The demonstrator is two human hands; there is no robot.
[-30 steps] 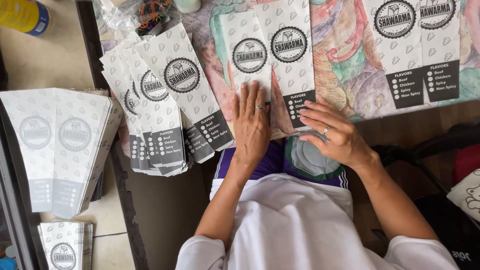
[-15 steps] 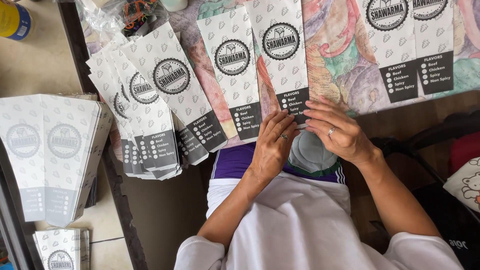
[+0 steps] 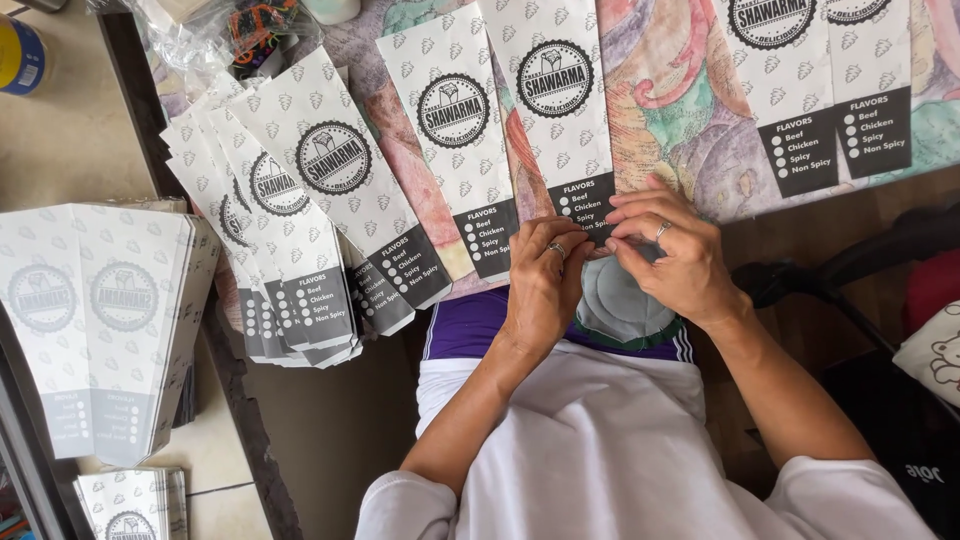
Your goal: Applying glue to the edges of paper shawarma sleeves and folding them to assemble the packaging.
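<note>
Hands (image 3: 615, 262) pinch paper sleeve (image 3: 555, 105), long axis running away from person.

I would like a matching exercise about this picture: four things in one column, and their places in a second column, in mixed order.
Things:
1. fanned pile of paper sleeves
2. yellow and blue can
3. ring
4. folded stack of sleeves

Places:
A. top left corner, on the floor
B. on a finger of the right hand
C. far left, beside the table edge
D. on the table, to the left of the left hand

Pairs: 1-D, 2-A, 3-B, 4-C
</note>
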